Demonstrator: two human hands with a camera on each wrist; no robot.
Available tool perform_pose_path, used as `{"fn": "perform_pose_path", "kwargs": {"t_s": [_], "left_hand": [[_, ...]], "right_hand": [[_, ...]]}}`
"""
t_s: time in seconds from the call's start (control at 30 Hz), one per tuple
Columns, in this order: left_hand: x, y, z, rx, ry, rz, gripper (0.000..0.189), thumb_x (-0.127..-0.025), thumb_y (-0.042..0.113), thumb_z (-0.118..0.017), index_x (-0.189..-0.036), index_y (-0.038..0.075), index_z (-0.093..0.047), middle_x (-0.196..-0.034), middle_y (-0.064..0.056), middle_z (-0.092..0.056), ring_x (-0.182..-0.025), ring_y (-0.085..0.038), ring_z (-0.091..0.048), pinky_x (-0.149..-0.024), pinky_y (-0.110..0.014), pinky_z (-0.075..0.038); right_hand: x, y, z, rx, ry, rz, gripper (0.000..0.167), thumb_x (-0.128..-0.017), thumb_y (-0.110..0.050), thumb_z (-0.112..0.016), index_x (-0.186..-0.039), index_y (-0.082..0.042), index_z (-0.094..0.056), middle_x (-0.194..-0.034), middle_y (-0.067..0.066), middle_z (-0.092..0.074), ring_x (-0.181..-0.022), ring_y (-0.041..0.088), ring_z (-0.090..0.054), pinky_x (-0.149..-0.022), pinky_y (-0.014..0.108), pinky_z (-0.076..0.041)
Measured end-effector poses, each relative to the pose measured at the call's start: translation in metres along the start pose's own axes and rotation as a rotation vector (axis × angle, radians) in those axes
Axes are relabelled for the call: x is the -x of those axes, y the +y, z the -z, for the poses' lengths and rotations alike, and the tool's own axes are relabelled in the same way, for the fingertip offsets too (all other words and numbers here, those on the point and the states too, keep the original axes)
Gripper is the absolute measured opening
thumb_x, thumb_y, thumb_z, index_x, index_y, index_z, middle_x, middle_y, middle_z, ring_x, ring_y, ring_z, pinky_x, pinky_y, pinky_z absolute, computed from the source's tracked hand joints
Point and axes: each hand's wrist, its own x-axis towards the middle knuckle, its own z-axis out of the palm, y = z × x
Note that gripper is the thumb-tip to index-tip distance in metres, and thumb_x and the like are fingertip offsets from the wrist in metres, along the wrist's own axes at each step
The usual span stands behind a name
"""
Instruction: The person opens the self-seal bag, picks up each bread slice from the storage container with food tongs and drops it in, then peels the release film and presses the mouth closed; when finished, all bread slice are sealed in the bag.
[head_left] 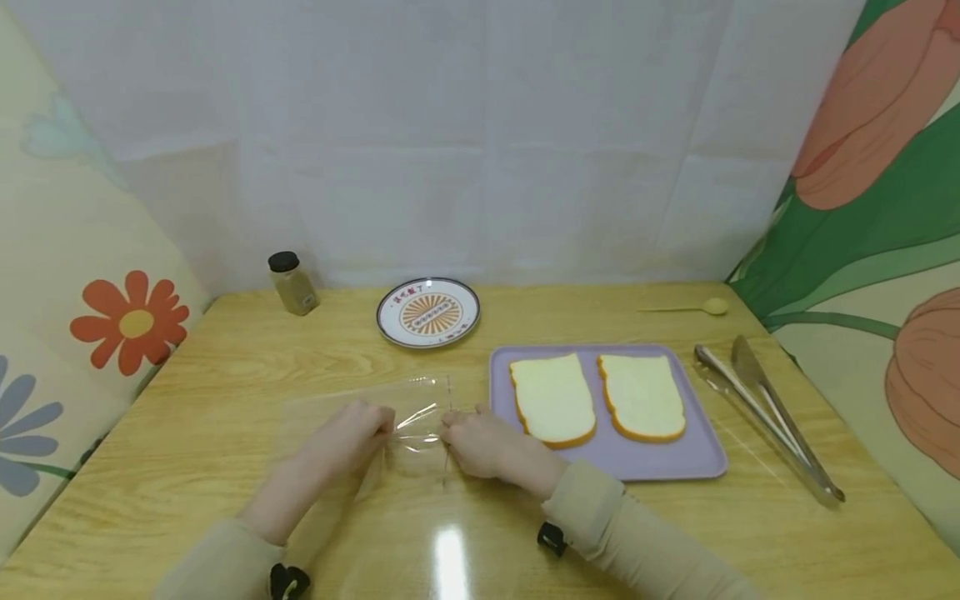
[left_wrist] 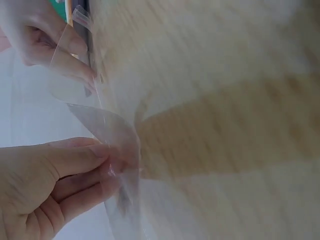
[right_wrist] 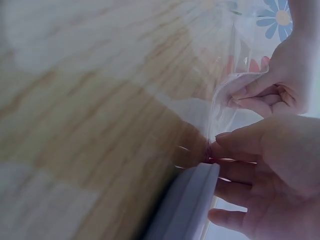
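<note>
A clear plastic bag (head_left: 417, 423) lies stretched and creased between both hands, over the front middle of the table. My left hand (head_left: 358, 429) pinches it between thumb and fingers, and the film folds up around those fingertips in the left wrist view. At the bag's right edge, my right hand (head_left: 480, 442) pinches the film with thumb and forefinger. In the right wrist view its other fingers extend beside the rim of the purple tray (right_wrist: 192, 200). Two slices of bread (head_left: 553, 400) lie on that tray, just right of my right hand.
A patterned plate (head_left: 390, 315) and a black-capped jar (head_left: 294, 285) stand at the back of the table. To the tray's right lie metal tongs (head_left: 757, 417) and a broad-bladed knife (head_left: 780, 408). A yellow spoon (head_left: 714, 307) lies at the back right.
</note>
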Motion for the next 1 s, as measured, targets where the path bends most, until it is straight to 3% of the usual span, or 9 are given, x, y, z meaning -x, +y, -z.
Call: {"fn": "perform_pose_path", "kwargs": {"t_s": [0.13, 0.4, 0.6, 0.7, 0.87, 1.0], "left_hand": [[-0.005, 0.0, 0.002, 0.016, 0.022, -0.025, 0.03, -0.067, -0.015, -0.062, -0.059, 0.012, -0.05, -0.057, 0.007, -0.045, -0.056, -0.004, -0.037, -0.048, -0.018, -0.032], [-0.008, -0.002, 0.005, 0.057, -0.022, 0.052, 0.022, -0.067, -0.012, -0.07, -0.071, 0.007, -0.059, -0.065, -0.001, -0.064, -0.062, -0.01, -0.059, -0.055, -0.023, -0.049], [-0.006, -0.006, 0.009, 0.06, -0.014, 0.048, 0.018, -0.071, -0.005, -0.073, -0.068, 0.011, -0.064, -0.067, 0.004, -0.064, -0.063, -0.007, -0.057, -0.057, -0.023, -0.049], [-0.004, -0.009, 0.009, 0.052, 0.025, 0.011, 0.016, -0.074, -0.001, -0.073, -0.069, 0.012, -0.067, -0.07, 0.006, -0.063, -0.065, -0.007, -0.058, -0.06, -0.024, -0.051], [-0.002, -0.012, 0.005, 0.049, 0.158, -0.038, 0.01, -0.076, 0.003, -0.074, -0.073, 0.012, -0.07, -0.072, 0.006, -0.063, -0.066, -0.007, -0.059, -0.061, -0.027, -0.052], [-0.001, -0.015, 0.001, 0.095, 0.219, -0.02, 0.007, -0.079, 0.005, -0.073, -0.075, 0.011, -0.071, -0.073, 0.006, -0.065, -0.067, -0.006, -0.059, -0.061, -0.027, -0.053]], "right_hand": [[0.0, 0.001, 0.001, 0.012, 0.005, -0.003, 0.022, -0.088, -0.01, -0.055, -0.107, -0.013, -0.066, -0.11, 0.0, -0.064, -0.108, 0.014, -0.061, -0.096, 0.044, -0.049], [0.002, 0.0, 0.002, -0.002, -0.001, -0.005, 0.023, -0.089, -0.01, -0.055, -0.109, -0.014, -0.065, -0.114, 0.0, -0.063, -0.11, 0.014, -0.06, -0.095, 0.044, -0.05], [0.002, -0.002, 0.002, 0.03, -0.011, 0.0, 0.02, -0.089, -0.012, -0.056, -0.106, -0.014, -0.064, -0.11, -0.002, -0.063, -0.106, 0.012, -0.062, -0.093, 0.041, -0.051], [0.001, -0.002, 0.001, 0.034, -0.019, -0.003, 0.023, -0.089, -0.012, -0.055, -0.11, -0.014, -0.064, -0.114, -0.001, -0.063, -0.109, 0.013, -0.061, -0.095, 0.043, -0.05], [0.0, 0.0, 0.0, 0.026, -0.016, -0.004, 0.021, -0.091, -0.012, -0.053, -0.109, -0.014, -0.063, -0.114, 0.0, -0.062, -0.11, 0.014, -0.06, -0.096, 0.045, -0.049], [0.0, 0.001, -0.001, -0.003, -0.008, 0.007, 0.017, -0.092, -0.012, -0.052, -0.104, -0.013, -0.063, -0.108, -0.001, -0.062, -0.106, 0.014, -0.062, -0.094, 0.044, -0.05]]}}
